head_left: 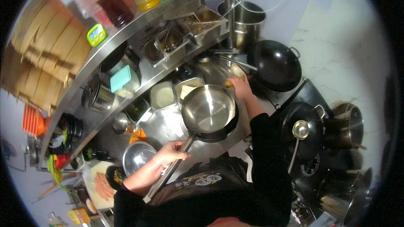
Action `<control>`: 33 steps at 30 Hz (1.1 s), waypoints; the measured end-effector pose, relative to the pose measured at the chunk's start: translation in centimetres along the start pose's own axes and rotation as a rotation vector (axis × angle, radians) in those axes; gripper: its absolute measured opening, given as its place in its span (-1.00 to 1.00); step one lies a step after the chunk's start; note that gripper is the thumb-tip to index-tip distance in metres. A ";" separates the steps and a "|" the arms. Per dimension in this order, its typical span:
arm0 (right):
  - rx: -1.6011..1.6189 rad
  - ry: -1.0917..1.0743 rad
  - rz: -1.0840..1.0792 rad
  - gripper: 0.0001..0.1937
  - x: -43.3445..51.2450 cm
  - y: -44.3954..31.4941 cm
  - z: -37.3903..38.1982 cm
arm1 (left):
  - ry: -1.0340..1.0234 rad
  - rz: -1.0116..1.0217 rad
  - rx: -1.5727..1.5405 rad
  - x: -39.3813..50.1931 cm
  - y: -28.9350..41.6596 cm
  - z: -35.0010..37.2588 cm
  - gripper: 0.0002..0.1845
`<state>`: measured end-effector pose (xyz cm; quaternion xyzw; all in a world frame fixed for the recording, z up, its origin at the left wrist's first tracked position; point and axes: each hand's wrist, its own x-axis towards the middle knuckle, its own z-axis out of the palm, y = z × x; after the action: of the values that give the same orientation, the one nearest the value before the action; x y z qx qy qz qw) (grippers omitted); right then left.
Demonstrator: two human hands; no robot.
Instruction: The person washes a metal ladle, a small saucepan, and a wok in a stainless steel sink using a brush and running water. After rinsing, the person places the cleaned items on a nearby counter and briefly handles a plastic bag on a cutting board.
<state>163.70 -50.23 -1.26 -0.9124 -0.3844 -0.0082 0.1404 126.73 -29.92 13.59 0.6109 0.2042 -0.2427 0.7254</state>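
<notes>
My left hand (pixel 173 154) grips the long tubular handle (pixel 167 176) of a shiny steel pan (pixel 210 108). A darker pan (pixel 232 127) shows beneath or behind its rim, over the steel counter (pixel 164 118). Past the pan's far right side, my right hand (pixel 241 87) is closed around a short yellow-brown handle (pixel 229 84), probably wooden. What that handle belongs to is not clear. Just beyond the steel pan stand a square container with pale blocks (pixel 187 91) and another with whitish contents (pixel 162 95). A steel bowl (pixel 139 157) lies close to my left forearm.
At right, a black wok (pixel 274 66) and a lower wok (pixel 292 145) with a ladle (pixel 300 130) occupy the stove side. A two-tier steel shelf (pixel 126 34) curves along the back, bearing bamboo steamers (pixel 50 41) and a green timer (pixel 97 34). Meat (pixel 103 186) lies on a board at lower left.
</notes>
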 end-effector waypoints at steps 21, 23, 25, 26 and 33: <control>0.074 0.034 0.174 -0.66 7.4 10.7 -5.0 | 0.058 -0.080 -0.059 23.8 6.9 -1.7 -0.68; -0.254 -0.409 0.163 -0.66 11.3 11.1 -5.0 | 0.075 -0.102 -0.005 24.7 7.3 -1.7 -0.68; -0.360 -0.520 0.106 -0.65 13.5 11.3 -4.5 | 0.053 -0.071 -0.036 25.1 7.9 -1.8 -0.70; -0.418 -0.565 0.062 -0.64 14.4 11.3 -4.1 | 0.046 -0.076 -0.048 25.1 8.0 -1.9 -0.71; -0.277 -0.810 0.187 -0.52 17.2 13.4 -1.5 | 0.084 -0.024 -0.052 27.0 6.9 -1.7 -0.70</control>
<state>185.33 -47.48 -1.08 -0.8830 -0.3197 0.3115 -0.1450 152.45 -30.11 2.69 0.5990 0.2479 -0.2201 0.7289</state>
